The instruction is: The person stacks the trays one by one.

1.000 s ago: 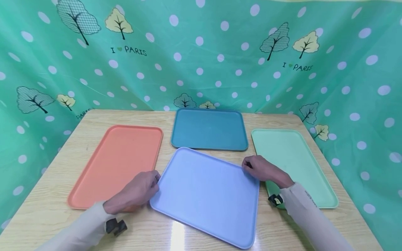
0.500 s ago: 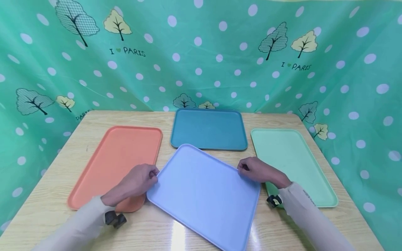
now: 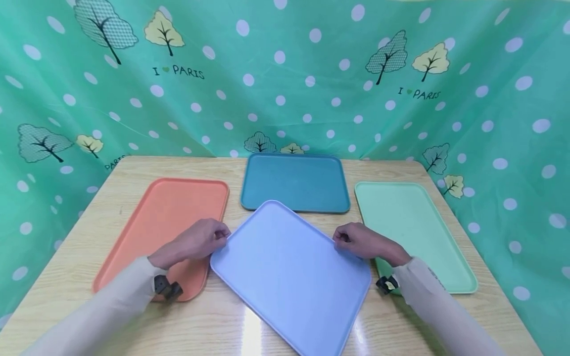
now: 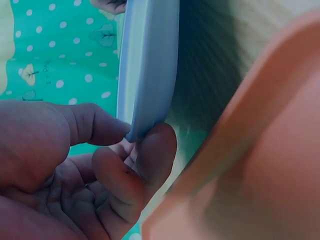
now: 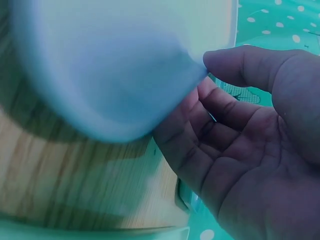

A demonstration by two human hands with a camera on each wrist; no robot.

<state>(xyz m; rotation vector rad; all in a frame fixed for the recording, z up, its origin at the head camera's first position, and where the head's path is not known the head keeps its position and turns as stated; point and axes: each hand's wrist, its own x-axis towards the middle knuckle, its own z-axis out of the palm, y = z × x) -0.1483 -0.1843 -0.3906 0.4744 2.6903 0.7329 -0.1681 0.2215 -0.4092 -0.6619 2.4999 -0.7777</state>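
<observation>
Looking through the head camera, I have the lavender-blue tray (image 3: 289, 277) in the lower centre of the frame, turned askew, with 1 corner pointing up and the lowest corner cut off by the bottom border. My left hand (image 3: 200, 240), left of centre, grasps its upper-left edge; the left wrist view shows the thumb on the rim and the fingers curled beneath. My right hand (image 3: 362, 240), right of centre, pinches the upper-right edge, and the right wrist view shows the thumb against the rim with the fingers behind it. In both wrist views I see shadow on the wood by the tray; I cannot tell whether any part of it touches the table.

I count 3 more trays: a coral tray (image 3: 178, 207) at left, partly behind my left forearm; a teal tray (image 3: 296, 183) in the upper middle, its front rim partly covered by the lavender-blue corner; and a mint-green tray (image 3: 409, 222) at right, partly behind my right hand. All 3 lie on the light wood-grain table (image 3: 209, 321), where glare shows at bottom centre. A green cloth (image 3: 285, 69) with pale dots, trees and "I PARIS" lettering fills the upper frame. Both sleeves (image 3: 436, 306) are pale, with a dark device (image 3: 168, 288) at each wrist.
</observation>
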